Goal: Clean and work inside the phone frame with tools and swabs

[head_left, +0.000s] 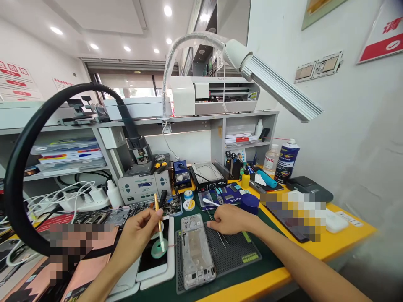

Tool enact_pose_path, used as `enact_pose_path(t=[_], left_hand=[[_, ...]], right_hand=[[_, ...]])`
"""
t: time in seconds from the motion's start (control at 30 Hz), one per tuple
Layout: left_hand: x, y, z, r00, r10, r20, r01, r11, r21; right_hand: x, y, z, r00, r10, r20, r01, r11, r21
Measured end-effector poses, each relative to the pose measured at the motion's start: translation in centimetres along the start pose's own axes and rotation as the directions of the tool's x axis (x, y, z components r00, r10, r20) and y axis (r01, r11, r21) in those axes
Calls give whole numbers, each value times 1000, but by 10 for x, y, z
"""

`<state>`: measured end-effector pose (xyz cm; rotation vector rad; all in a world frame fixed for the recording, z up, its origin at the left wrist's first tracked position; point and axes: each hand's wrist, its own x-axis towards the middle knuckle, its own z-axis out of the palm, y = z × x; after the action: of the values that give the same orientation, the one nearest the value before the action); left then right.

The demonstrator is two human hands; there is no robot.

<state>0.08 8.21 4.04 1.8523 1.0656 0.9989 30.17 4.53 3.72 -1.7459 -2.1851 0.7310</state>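
My left hand (140,228) pinches a slim gold-handled tool (157,214), its pale tip pointing down at a green suction cup (159,249) stuck on a white phone (157,262). My right hand (231,219) rests knuckles-up on the black mat (233,256), fingers curled near a white swab (210,203) and thin tweezers (220,237); whether it grips them I cannot make out. An opened phone frame (197,251) lies on the mat between both hands.
A grey rework station (143,184) with a black hose (37,138) stands behind. Shelves, a desk lamp (277,86), a spray can (286,161), a yellow bottle (245,179), a blue round tin (249,203) and cables (63,197) crowd the yellow-edged bench.
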Motion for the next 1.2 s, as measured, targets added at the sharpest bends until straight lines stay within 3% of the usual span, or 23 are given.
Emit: enact_pose_path(t=[0.17,0.37,0.5,0.57,0.67,0.77,0.87,1.0,1.2], left_hand=[[8,29,22,980,-29,197,36,999,-33],[29,51,63,973,70,218,-70,998,-10],[40,49,74,967,129,221,-141,989,39],[41,48,66,968,153,200,-170,983,69],[39,44,37,979,187,86,-197,972,130],[34,35,3,969,219,-115,-195,962,192],[28,24,-19,917,232,-326,-163,961,225],[28,12,-23,885,194,-423,-129,976,177],[36,-3,-12,905,140,-402,-124,990,64]], right_hand=[[5,0,-5,993,-74,-91,88,985,150],[0,-10,-9,964,-233,-126,259,926,273],[3,-8,-5,950,-225,-215,276,929,246],[6,-5,-5,949,-192,-251,249,943,219],[8,1,-6,950,-133,-281,187,967,174],[12,9,-5,961,-73,-268,110,986,125],[17,18,-1,969,-3,-247,20,998,63],[25,24,1,965,99,-243,-110,994,-29],[24,18,-1,948,191,-253,-232,963,-140]])
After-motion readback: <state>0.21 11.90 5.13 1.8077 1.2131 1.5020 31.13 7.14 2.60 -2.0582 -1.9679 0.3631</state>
